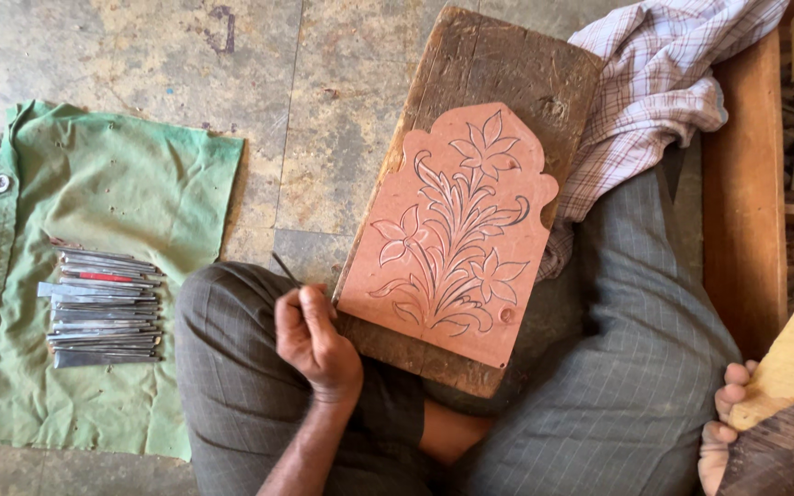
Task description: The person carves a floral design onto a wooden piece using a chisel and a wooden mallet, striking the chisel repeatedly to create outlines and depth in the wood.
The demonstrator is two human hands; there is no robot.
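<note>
Fingers of the left hand [314, 342] close around a thin dark tool [285, 268], whose tip points toward eleven o'clock — its lower end is hidden in the fist. Just at two o'clock of that hand lies a reddish carved panel [452, 234] with a flower pattern, resting on a worn wooden board [493, 64] across the lap. The right hand is out of view. Far at nine o'clock, metal chisels [103, 308] lie on a green cloth [130, 184] — the frame cuts off its lower edge.
</note>
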